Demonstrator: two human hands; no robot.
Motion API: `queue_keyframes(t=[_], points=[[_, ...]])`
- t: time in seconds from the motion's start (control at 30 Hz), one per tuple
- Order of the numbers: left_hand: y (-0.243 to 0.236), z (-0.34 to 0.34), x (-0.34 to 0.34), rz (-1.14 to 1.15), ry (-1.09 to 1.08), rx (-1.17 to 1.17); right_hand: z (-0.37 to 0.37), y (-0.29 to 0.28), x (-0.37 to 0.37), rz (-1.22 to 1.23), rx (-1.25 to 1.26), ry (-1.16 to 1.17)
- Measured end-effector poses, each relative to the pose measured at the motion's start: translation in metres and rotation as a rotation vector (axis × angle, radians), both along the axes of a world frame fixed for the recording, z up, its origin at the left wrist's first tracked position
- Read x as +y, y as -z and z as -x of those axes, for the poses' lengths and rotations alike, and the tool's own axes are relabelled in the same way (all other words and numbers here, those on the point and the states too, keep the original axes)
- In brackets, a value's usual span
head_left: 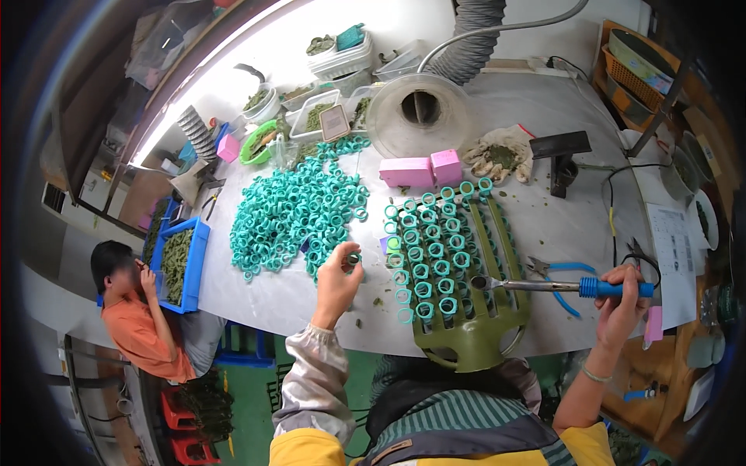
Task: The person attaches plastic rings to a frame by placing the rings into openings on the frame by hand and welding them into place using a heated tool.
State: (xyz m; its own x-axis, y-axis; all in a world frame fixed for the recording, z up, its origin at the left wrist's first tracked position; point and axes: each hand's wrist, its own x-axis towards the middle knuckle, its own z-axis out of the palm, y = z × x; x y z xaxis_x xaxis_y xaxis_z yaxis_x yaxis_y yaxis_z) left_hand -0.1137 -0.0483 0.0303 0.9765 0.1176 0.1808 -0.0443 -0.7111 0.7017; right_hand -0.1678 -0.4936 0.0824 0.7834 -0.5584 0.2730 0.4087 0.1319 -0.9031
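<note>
My right hand (622, 299) is closed round the blue handle of a soldering iron (544, 286). The iron's metal shaft points left, and its rounded tip is over the slats of an olive-green rack (474, 346). Rows of teal rings (423, 290) stand along the left and middle slats. Two slats on the right show bare green surface. My left hand (339, 281) is beside a large heap of teal rings (291, 210), thumb and finger pinched on a single ring (353, 258), partly hidden by the fingers.
Pink blocks (408, 172) and a clear funnel hood (420, 113) stand behind the rack. A soiled glove (501, 153), a black stand (561, 159) and blue-handled pliers (563, 283) are to the right. At left, a person in orange (148, 334) sits by a blue crate (180, 264).
</note>
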Motion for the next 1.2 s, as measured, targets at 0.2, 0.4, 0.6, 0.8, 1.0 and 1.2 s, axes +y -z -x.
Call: queue_keyframes(t=[0.2,0.4,0.6,0.8,1.0,1.2], points=[[-0.051,0.023,-0.085,0.41,0.394,0.037,0.003,-0.004,-0.002,0.007,0.017,0.011],[-0.047,0.025,-0.133,0.065,0.531,-0.152,0.003,0.0,0.0,-0.008,0.038,-0.023],[-0.031,0.017,-0.149,-0.059,0.585,-0.206,-0.004,0.019,0.006,-0.036,0.006,-0.058],[-0.03,0.016,-0.145,-0.064,0.607,-0.176,0.001,0.007,0.001,-0.032,0.017,-0.114],[-0.042,0.007,-0.125,0.108,0.516,-0.076,0.005,0.003,-0.012,-0.066,0.021,-0.042],[-0.013,0.014,-0.011,-0.558,0.189,-0.13,0.006,0.007,-0.011,-0.006,-0.024,-0.014]])
